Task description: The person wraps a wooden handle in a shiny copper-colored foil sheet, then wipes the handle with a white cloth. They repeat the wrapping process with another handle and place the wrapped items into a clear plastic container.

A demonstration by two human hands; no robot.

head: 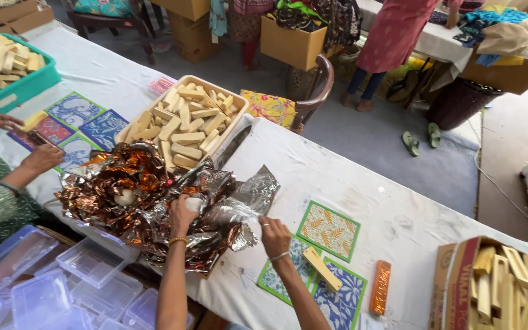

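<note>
View from above a long table (362, 177) draped in white cloth. Left hand (183, 211) closed around a small pale rounded lump (194, 203), pressed into a crumpled heap of copper and silver foil sheets (135, 195) near the table's front edge. Right hand (274, 235) just beside the heap, fingers pinched narrow on the trailing silver corner of one sheet. Second pale lump (124, 197) resting loose in the foil further left. Behind the heap, at the far edge, a cream tray (239, 110) piled with tan wooden blocks. To the right of the right hand, patterned square mats (328, 231), one tan block (321, 269) lying across them, and one block already wrapped in copper foil (380, 287) just beyond. Clear plastic boxes (44, 281) below the front edge. Another person's hands (41, 157) at the left end, over more mats. Judged best handled by pulling a single sheet free slowly, lump held steady, to avoid tearing the thin foil
</note>
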